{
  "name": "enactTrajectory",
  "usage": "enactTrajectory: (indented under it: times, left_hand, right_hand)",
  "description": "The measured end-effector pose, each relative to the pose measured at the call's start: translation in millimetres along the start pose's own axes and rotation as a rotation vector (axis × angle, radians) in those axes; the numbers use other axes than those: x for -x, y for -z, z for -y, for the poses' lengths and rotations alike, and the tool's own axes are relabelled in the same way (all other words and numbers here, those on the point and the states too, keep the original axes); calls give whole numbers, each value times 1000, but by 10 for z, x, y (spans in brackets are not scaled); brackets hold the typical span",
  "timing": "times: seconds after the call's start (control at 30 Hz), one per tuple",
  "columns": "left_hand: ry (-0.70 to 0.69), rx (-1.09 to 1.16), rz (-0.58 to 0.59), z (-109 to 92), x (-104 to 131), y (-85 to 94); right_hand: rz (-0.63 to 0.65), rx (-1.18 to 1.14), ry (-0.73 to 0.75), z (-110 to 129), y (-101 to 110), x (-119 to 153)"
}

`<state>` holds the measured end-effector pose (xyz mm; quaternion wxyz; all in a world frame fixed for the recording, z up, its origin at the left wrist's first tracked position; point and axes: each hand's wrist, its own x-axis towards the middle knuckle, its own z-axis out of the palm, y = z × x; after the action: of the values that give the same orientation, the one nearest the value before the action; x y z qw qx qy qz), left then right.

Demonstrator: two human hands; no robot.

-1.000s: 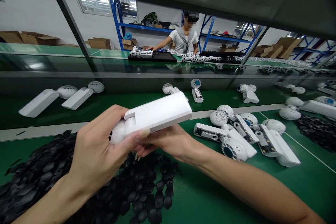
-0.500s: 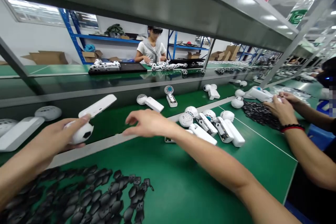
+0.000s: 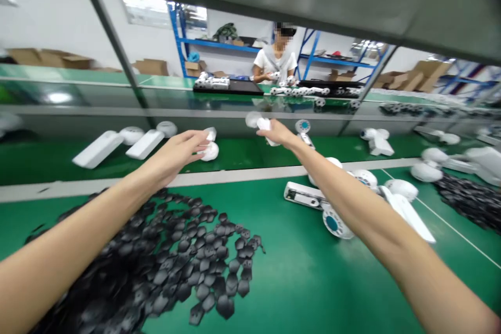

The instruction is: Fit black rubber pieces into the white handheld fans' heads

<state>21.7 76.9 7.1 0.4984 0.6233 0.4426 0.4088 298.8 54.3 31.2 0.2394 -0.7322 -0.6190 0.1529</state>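
My left hand [image 3: 178, 154] is over the far green strip, its fingers closed round a white device with a rounded head [image 3: 210, 152]; most of its body is hidden behind the hand. Farther right, my right hand [image 3: 279, 133] pinches the white body of a round-headed device [image 3: 253, 119], blurred by motion. Below my left forearm spreads a large pile of small black angular pieces [image 3: 201, 266]. Under my right forearm lies an opened white device [image 3: 303, 195] with its inside showing and a round grille with a blue-green centre.
Two white devices [image 3: 99, 148] lie on the strip to the left. More white devices [image 3: 403, 190] and a second black pile [image 3: 465, 198] are at the right. A grey rail [image 3: 219, 176] divides strip and table. A person [image 3: 276, 57] handles black-and-white balls opposite, under an overhead shelf [image 3: 250, 5].
The view has swung left. My right hand, empty and loosely spread before, has reached forward and now grips a white device. My left hand has carried its device forward over the strip.
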Motion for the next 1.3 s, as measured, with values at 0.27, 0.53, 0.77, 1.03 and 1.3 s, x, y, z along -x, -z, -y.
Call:
enactTrajectory:
  times: [0.27, 0.53, 0.77, 1.03, 1.3]
  left_hand:
    - [216, 630, -138, -464, 496, -275]
    - [-105, 341, -243, -315, 546, 4]
    - [-191, -17, -200, -157, 391, -59]
    - [-239, -73, -50, -111, 454, -106]
    - [-239, -24, 16, -52, 511, -74]
  right_hand:
    - [5, 241, 853, 766, -332, 1224]
    - [368, 102, 490, 342, -548, 1312]
    - [431, 53, 415, 366, -780, 1191]
    - [447, -323, 337, 229, -781, 1144]
    - [180, -911, 435, 325, -608, 1162]
